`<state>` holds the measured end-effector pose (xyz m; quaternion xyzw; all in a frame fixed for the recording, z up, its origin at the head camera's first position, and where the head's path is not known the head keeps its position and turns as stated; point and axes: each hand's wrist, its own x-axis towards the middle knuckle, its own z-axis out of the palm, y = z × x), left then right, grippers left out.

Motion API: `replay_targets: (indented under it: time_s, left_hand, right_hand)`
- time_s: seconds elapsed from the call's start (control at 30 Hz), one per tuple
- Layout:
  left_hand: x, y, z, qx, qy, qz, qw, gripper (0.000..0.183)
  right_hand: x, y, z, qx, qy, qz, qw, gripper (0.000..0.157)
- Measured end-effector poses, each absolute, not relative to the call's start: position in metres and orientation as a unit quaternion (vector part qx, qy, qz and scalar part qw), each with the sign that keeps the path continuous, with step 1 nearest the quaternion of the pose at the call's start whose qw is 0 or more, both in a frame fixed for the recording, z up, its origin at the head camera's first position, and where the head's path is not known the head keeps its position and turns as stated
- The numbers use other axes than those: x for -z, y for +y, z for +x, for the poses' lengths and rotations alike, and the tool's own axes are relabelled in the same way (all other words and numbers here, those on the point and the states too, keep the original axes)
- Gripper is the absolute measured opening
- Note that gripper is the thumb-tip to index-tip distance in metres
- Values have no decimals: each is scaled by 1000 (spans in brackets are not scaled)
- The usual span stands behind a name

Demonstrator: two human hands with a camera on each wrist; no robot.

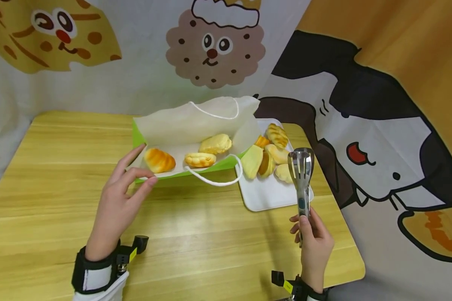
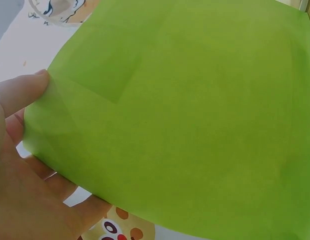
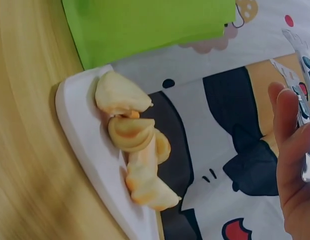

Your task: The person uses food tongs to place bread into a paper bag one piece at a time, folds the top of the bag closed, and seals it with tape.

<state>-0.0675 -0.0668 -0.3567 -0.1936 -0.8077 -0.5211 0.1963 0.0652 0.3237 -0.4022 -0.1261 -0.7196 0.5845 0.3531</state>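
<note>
Bag (image 1: 173, 129) and tongs (image 1: 302, 194), hand-held
Left hand (image 1: 116, 200): fingers grip bag edge. Right hand (image 1: 316, 240): fingers hold tongs near tray (image 1: 265, 198).

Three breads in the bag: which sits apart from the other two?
The golden-brown ridged roll, leftmost in the bag; the paler two lie close together.

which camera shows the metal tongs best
The head view: the metal tongs show there nearly whole, with the right hand gripping the handle end. The right wrist view catches only part of them, cropped at its right edge. The left wrist view does not show them at all.
</note>
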Motion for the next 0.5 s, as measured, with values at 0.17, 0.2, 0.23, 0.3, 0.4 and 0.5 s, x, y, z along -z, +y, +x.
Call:
replay_targets:
  time_s: [0.17, 0.2, 0.23, 0.3, 0.4, 0.5]
  left_hand:
    - [358, -66, -67, 523, -805, -196, 203, 8]
    - [358, -66, -67, 523, -805, -196, 203, 8]
    - [358, -66, -67, 523, -804, -196, 203, 8]
    - [357, -66, -66, 523, -805, -194, 203, 8]
    - [357, -66, -67, 523, -805, -193, 202, 8]
    - [357, -66, -67, 524, -805, -194, 202, 8]
  right_hand:
    - [405, 328, 64, -545, -752, -169, 330, 31]
    - [407, 328, 63, -538, -758, -174, 326, 31]
    - [408, 329, 62, -534, -761, -180, 321, 31]
    - [410, 329, 60, -523, -770, -191, 312, 30]
    - [414, 329, 58, -514, -775, -212, 299, 29]
    - [417, 330, 57, -505, -781, -229, 288, 28]
